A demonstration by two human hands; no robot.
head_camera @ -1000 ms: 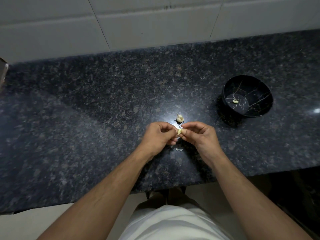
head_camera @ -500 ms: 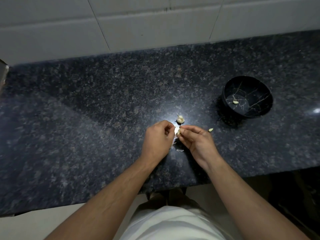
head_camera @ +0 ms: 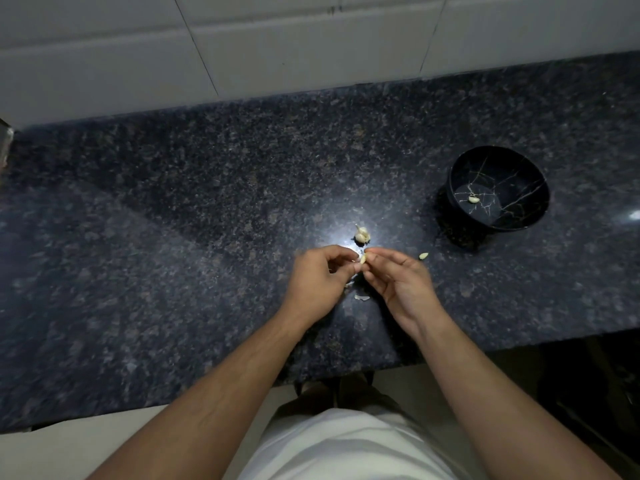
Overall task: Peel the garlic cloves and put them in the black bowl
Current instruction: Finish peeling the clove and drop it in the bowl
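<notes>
**Clove pinched between both hands, skin coming off**

Both hands meet over the counter: the left hand (head_camera: 320, 280) and the right hand (head_camera: 398, 282) pinch one small garlic clove (head_camera: 362, 259) between their fingertips, fingers curled in tight. It looks a light, firm little thing with a dry, papery skin, likely slick once bare, so grip the ends and peel from the tip. Scraps of skin (head_camera: 362, 298) lie on the counter (head_camera: 173, 237) below the hands. Just beyond them sits the rest of the garlic (head_camera: 361, 233). A loose piece (head_camera: 423, 256) lies beside the right hand; peeled or not, I cannot tell. Off right, the black bowl (head_camera: 498, 157) holds one peeled clove (head_camera: 473, 199).
</notes>
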